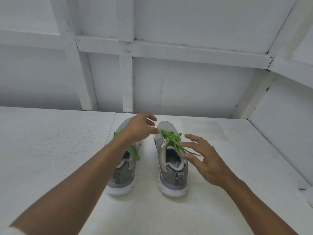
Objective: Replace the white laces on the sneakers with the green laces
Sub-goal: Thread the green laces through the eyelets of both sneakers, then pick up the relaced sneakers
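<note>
I'm seeing the right sneaker [171, 173] on the tabletop [50, 150], left sneaker [123, 177] just beside it, green laces [171, 139] in both. Left hand [138, 128] is hovering at its toe end, fingers loose, gripping nothing; right hand [203, 156] is spreading open over its loose ends. Risk: a finger snagging an end, pulling the bow undone.

Bare table [50, 150] flanks the sneakers [171, 167]; wall [186, 85] behind.

Two grey mesh sneakers [171, 175] stand side by side on the white counter [50, 150], both strung with green laces [171, 139]. The left hand [137, 128] reaches fingers [152, 123] to the right shoe's lacing, its grip unclear. The right hand [208, 158] is spread over the loose ends.
</note>
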